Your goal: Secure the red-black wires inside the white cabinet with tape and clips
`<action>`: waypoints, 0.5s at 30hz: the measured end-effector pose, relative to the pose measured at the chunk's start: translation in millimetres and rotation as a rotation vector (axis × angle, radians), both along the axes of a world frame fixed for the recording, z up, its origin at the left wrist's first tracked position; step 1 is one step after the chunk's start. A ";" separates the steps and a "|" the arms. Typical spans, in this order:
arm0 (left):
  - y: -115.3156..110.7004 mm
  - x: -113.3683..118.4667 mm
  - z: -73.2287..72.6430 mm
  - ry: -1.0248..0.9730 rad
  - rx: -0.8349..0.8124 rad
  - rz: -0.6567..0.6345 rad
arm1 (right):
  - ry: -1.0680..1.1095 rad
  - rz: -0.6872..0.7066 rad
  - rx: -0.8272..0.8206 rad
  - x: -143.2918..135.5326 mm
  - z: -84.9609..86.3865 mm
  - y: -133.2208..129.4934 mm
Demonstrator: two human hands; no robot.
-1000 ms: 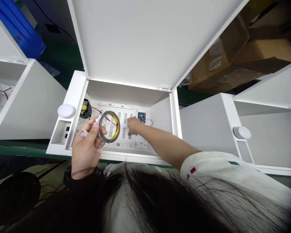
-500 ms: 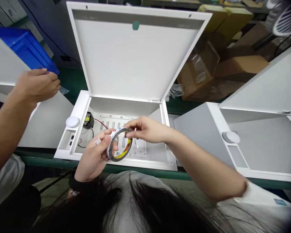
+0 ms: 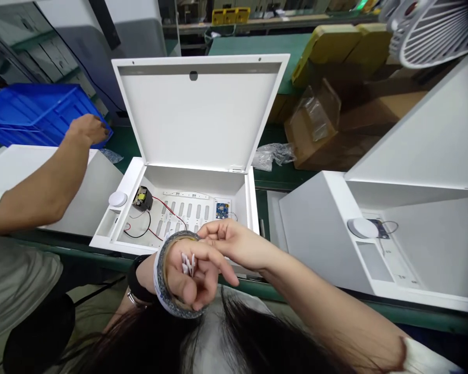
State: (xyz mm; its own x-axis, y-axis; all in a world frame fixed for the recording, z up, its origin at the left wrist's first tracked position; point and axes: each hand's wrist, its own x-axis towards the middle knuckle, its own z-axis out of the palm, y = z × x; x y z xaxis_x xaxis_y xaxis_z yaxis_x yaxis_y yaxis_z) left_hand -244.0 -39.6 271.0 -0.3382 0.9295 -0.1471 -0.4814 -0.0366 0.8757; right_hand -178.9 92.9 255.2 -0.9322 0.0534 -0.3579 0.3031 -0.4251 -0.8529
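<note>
A roll of double-sided tape [image 3: 160, 283] hangs around my left hand [image 3: 203, 259], between wrist and fingers. The palm faces up with fingers curled, and several small white strips [image 3: 187, 264] lie in it. My right hand [image 3: 234, 240] pinches at the tape roll's upper right edge, thumb and index finger together. Both hands are over the front of a white box [image 3: 253, 208] whose lid [image 3: 198, 117] stands raised. Inside sit a black and yellow transformer [image 3: 142, 198] with red and black wires and a blue circuit board [image 3: 222, 210].
At left, a co-worker's hand [image 3: 88, 129] touches a blue crate [image 3: 31, 111] behind another white box [image 3: 101, 182]. A third open white box [image 3: 308, 234] stands right. Behind are a cardboard box [image 3: 315, 140], clear plastic wrap [image 3: 273, 155] and a white fan [image 3: 432, 36].
My left hand has slipped through the tape roll and turned palm up; both hands came closer to me. The co-worker's hand moved to the crate. The camera view has tilted up.
</note>
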 end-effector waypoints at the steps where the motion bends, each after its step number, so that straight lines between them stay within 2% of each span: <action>1: 1.3 -6.8 -0.5 -0.034 0.070 -0.213 | -0.006 -0.005 -0.052 3.4 -1.1 -1.7; 2: 3.1 -14.9 -1.4 -0.076 0.108 -0.451 | -0.010 -0.011 -0.106 6.6 -2.1 -2.7; 3: 5.3 -22.5 -2.5 -0.093 0.126 -0.623 | -0.015 -0.016 -0.155 9.7 -3.0 -3.1; 5: 10.7 -31.5 -4.1 -0.097 0.167 -0.759 | -0.027 -0.013 -0.231 15.0 -4.2 -3.1; 7: 16.2 -29.1 -3.7 -0.098 0.271 -0.717 | -0.031 0.003 -0.276 18.8 -4.7 -3.4; 10: 18.8 -13.4 0.8 -0.105 0.439 -0.476 | -0.017 0.022 -0.305 21.9 -2.8 -7.6; 13: 6.6 -2.9 2.3 -0.102 0.555 -0.327 | 0.006 0.011 -0.295 22.4 3.4 -16.1; 15: -8.7 -1.9 -1.7 -0.128 0.528 -0.227 | 0.014 0.041 -0.266 21.6 9.0 -23.2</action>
State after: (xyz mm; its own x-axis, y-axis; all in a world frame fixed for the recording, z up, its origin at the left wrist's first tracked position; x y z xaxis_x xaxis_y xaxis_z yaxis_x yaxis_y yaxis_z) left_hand -246.0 -48.3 269.3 -0.1327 0.9350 0.3290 -0.6288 -0.3360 0.7012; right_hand -157.3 69.8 264.2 -0.9366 -0.0792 -0.3414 0.3140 -0.6224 -0.7169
